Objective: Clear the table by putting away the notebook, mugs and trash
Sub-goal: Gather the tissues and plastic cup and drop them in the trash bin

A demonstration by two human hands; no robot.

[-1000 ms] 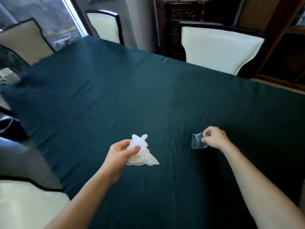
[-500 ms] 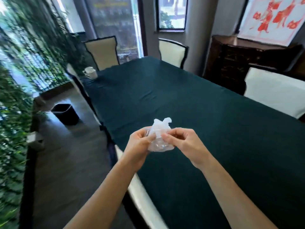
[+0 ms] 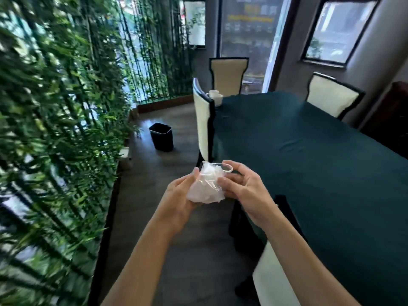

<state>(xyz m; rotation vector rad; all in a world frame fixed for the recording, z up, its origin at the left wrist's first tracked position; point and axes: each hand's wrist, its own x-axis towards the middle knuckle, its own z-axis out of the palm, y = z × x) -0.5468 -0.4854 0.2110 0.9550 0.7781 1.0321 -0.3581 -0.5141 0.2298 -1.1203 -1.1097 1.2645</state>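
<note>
We hold the trash in both hands over the floor, beside the tabletop.

It is a crumpled white wad with a clear plastic piece against it, its rim poking out above our right fingers. The left hand cups the wad from the left, fingers curled round it; the right hand pinches it from the right. Beyond our fingers, mugs sit on the tabletop's far corner, and a black bin stands on the floor.
</note>
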